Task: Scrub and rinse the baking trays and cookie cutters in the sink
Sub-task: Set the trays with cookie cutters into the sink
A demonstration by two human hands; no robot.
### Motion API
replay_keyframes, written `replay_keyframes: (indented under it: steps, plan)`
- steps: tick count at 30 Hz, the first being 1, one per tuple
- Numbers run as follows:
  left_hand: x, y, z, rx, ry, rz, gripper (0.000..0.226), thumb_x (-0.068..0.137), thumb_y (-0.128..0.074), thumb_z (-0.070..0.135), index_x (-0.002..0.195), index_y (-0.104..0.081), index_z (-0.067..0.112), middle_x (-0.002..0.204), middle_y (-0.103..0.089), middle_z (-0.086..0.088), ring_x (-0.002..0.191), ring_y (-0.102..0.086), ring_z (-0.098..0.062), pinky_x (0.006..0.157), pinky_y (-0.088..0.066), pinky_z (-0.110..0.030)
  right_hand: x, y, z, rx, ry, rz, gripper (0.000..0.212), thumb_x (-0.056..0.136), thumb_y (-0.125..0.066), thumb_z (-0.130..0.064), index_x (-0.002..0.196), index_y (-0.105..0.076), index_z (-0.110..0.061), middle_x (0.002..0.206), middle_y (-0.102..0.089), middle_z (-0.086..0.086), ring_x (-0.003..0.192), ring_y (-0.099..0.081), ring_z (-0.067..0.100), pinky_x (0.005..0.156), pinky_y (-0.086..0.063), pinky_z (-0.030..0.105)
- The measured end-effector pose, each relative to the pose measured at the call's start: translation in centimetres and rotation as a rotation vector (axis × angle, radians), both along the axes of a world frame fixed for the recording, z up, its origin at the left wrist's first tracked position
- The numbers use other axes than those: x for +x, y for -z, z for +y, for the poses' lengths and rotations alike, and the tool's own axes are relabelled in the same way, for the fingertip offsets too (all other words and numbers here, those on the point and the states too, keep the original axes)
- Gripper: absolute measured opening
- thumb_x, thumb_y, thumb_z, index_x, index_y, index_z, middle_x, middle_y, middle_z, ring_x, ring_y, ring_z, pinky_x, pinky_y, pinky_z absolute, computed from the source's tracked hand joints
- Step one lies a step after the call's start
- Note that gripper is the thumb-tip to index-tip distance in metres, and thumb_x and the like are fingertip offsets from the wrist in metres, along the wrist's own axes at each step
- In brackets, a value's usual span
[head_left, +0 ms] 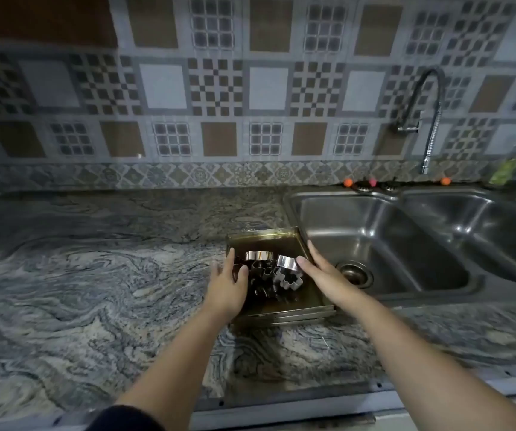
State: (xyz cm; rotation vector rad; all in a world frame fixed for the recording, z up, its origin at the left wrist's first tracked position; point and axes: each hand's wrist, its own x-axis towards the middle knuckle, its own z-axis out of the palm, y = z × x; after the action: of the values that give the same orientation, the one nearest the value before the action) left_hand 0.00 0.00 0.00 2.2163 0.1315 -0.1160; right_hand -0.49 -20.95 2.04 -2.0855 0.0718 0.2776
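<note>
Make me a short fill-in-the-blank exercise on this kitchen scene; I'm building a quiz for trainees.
1. The cutters lie in the top ____ of a stack on the counter.
2. The stack sits just to the ____ of the sink.
3. The left hand and right hand reach to the stack with fingers ____.
4. The faucet stands behind the sink, and no ____ runs from it.

Missing words: tray; left; straight; water
</note>
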Motion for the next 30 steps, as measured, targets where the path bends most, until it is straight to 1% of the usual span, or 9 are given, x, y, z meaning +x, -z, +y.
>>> replay_keyframes:
  steps: [4, 8, 14, 19, 21, 23, 26, 28, 30]
  plan:
    - [0.3, 0.4, 0.0, -0.076, 0.019, 0.061, 0.058, 0.100, -0.031, 0.050, 0.152, -0.011, 0.036, 0.152, -0.035, -0.007, 0.137, -0.037, -0.027, 0.107, -0.032, -0.035, 0.5, 0.3, 0.6, 0.097, 0.048, 0.044, 0.067, 0.090, -0.039, -0.066, 0.149, -0.013, -0.048, 0.159, -0.017, -0.009, 0.146, -0.019, 0.021, 0.115, -0.018, 0.044]
    - [0.3, 0.5, 0.3, -0.134, 0.018, 0.064, 0.060, 0.099, -0.034, 0.051, 0.152, -0.011, 0.037, 0.152, -0.036, -0.004, 0.137, -0.037, -0.027, 0.108, -0.032, -0.035, 0.7, 0.1, 1.0, 0.164, 0.081, 0.078, 0.067, 0.090, -0.045, -0.062, 0.149, -0.017, -0.046, 0.160, -0.016, -0.007, 0.146, -0.017, 0.023, 0.115, -0.018, 0.045]
    - [0.4, 1.1, 1.2, -0.454, -0.012, 0.090, 0.059, 0.099, -0.039, 0.046, 0.151, -0.013, 0.038, 0.154, -0.032, 0.003, 0.139, -0.034, -0.021, 0.103, -0.030, -0.027, 0.5, -1.1, 2.2, 0.154, 0.102, 0.087, 0.064, 0.089, -0.049, -0.060, 0.147, -0.030, -0.042, 0.159, -0.021, -0.004, 0.146, -0.018, 0.024, 0.116, -0.017, 0.045]
    - [0.3, 1.2, 1.7, -0.643, -0.023, 0.137, 0.063, 0.094, -0.049, 0.049, 0.148, -0.018, 0.045, 0.148, -0.042, 0.003, 0.130, -0.045, -0.021, 0.109, -0.037, -0.038, -0.5, -1.9, 2.9, 0.160, 0.134, 0.080, 0.062, 0.088, -0.051, -0.060, 0.145, -0.032, -0.045, 0.159, -0.021, -0.005, 0.146, -0.018, 0.024, 0.115, -0.018, 0.046]
    - [0.1, 0.9, 1.7, -0.692, -0.021, 0.136, 0.061, 0.093, -0.053, 0.046, 0.146, -0.022, 0.048, 0.138, -0.050, 0.007, 0.119, -0.053, -0.018, 0.095, -0.048, -0.036, -1.2, -2.1, 3.1, 0.183, 0.157, 0.079, 0.061, 0.088, -0.051, -0.060, 0.145, -0.033, -0.046, 0.159, -0.020, -0.006, 0.146, -0.018, 0.025, 0.115, -0.017, 0.049]
    - [0.0, 0.4, 1.6, -0.722, -0.010, 0.118, 0.060, 0.094, -0.053, 0.043, 0.146, -0.023, 0.048, 0.131, -0.050, 0.011, 0.111, -0.053, -0.014, 0.079, -0.049, -0.027, -1.8, -2.1, 3.0, 0.200, 0.178, 0.063, 0.060, 0.088, -0.050, -0.060, 0.145, -0.032, -0.047, 0.159, -0.019, -0.006, 0.146, -0.018, 0.025, 0.114, -0.018, 0.051]
    - [0.0, -0.8, 0.7, -0.676, 0.032, 0.042, 0.063, 0.094, -0.052, 0.044, 0.148, -0.018, 0.047, 0.142, -0.042, 0.011, 0.119, -0.047, -0.011, 0.093, -0.045, -0.030, -2.5, -2.1, 2.2, 0.221, 0.201, 0.002, 0.061, 0.088, -0.048, -0.061, 0.144, -0.030, -0.048, 0.159, -0.020, -0.007, 0.146, -0.019, 0.023, 0.114, -0.020, 0.047]
    - [0.1, -1.4, -0.3, -0.602, 0.061, -0.025, 0.067, 0.094, -0.052, 0.044, 0.149, -0.014, 0.045, 0.150, -0.033, 0.010, 0.132, -0.038, -0.013, 0.109, -0.036, -0.038, -2.7, -2.3, 1.1, 0.222, 0.200, -0.049, 0.061, 0.088, -0.047, -0.061, 0.145, -0.028, -0.049, 0.158, -0.022, -0.007, 0.146, -0.020, 0.021, 0.114, -0.022, 0.043]
    - [0.1, -1.8, -1.8, -0.533, 0.088, -0.085, 0.070, 0.093, -0.054, 0.045, 0.149, -0.012, 0.044, 0.156, -0.027, 0.006, 0.141, -0.029, -0.016, 0.115, -0.029, -0.045, -2.9, -2.3, -0.6, 0.212, 0.199, -0.085, 0.061, 0.088, -0.045, -0.062, 0.145, -0.027, -0.051, 0.158, -0.022, -0.009, 0.146, -0.019, 0.019, 0.114, -0.022, 0.042]
